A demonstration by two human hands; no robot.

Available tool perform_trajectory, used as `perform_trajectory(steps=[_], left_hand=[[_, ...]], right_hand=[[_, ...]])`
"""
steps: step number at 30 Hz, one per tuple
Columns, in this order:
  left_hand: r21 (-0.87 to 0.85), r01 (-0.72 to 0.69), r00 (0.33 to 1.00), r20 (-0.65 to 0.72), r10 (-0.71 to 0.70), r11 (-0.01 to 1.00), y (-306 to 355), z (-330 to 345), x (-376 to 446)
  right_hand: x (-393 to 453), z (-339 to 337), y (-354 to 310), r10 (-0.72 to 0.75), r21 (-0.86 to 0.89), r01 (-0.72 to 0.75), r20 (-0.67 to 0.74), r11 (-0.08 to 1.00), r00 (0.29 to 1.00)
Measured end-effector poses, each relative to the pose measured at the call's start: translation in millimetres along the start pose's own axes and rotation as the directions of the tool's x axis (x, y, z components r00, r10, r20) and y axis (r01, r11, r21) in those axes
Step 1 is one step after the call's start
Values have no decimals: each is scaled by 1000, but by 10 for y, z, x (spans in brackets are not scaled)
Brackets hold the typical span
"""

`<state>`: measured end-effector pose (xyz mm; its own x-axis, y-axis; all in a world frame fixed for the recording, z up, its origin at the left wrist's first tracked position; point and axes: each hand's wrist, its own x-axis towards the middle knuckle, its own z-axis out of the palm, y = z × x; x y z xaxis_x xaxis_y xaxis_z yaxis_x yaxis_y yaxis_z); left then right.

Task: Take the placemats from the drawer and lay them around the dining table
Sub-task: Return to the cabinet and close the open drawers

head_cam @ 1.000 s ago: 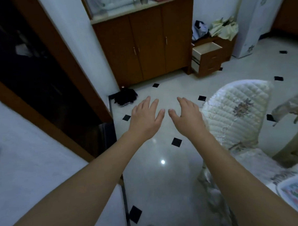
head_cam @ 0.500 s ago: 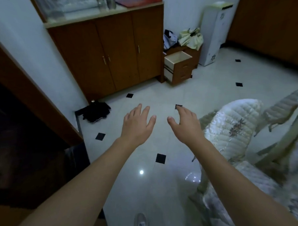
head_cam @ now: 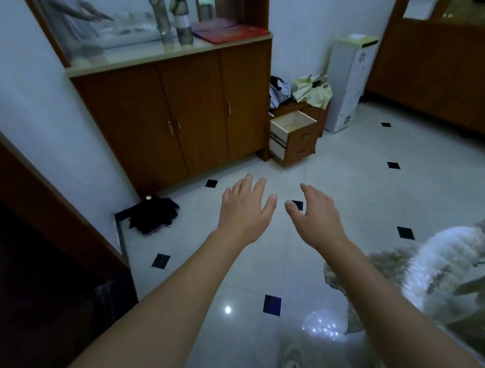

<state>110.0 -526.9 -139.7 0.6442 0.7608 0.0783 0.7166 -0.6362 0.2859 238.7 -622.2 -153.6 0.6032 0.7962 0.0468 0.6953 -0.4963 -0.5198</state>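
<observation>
A small brown drawer unit [head_cam: 300, 145] stands on the floor to the right of the big wooden cabinet [head_cam: 177, 117]. Its top drawer [head_cam: 293, 123] is pulled out and its pale inside shows nothing. My left hand [head_cam: 245, 211] and my right hand [head_cam: 315, 214] are stretched out side by side over the tiled floor, palms down, fingers relaxed, holding nothing. The drawer lies well beyond both hands. No placemat is in sight.
A chair with a quilted white cover [head_cam: 439, 272] is at the lower right. A black cloth [head_cam: 153, 215] lies on the floor by the cabinet's left corner. A white appliance [head_cam: 348, 82] and folded umbrellas [head_cam: 312, 90] sit beside the drawer unit. Dark doorway at left.
The view has swung right and moved forward: the cabinet and drawer unit are nearer and more central, and the chair has slid to the lower right. Both hands stay open and empty.
</observation>
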Motion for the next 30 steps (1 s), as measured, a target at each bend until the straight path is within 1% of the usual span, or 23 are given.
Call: perform_trajectory(steps=[3,6,10,13,16,21,25,30], left_hand=[[5,27,999,-28,-27,1000,-167,-22,381],[-6,74,997,-31,-75,997,-313,32,784],[41,133,991,-14,-132,990,-488,109,1421],[72,169,985,-28,-168,983,-519,100,1942],[79,193,980,-57,-189,978,-455,53,2406],[93,151,988,-54,-147,984,-325,53,3091],[68,124,992,-40,-122,990,-344,140,3583],[43,102,995,1,-102,994,-509,346,4195]], right_hand=[[456,150,-173,-56,13,56,13,998,998],[980,267,-178,-62,33,60,39,998,997],[1787,406,-141,-82,93,74,88,993,993],[2308,365,-123,-108,137,93,105,986,989],[2789,241,-78,-126,125,115,85,986,988],[3495,49,68,-148,94,142,60,985,987],[3963,41,136,-110,98,107,30,989,993],[4449,205,152,-92,54,88,68,995,993]])
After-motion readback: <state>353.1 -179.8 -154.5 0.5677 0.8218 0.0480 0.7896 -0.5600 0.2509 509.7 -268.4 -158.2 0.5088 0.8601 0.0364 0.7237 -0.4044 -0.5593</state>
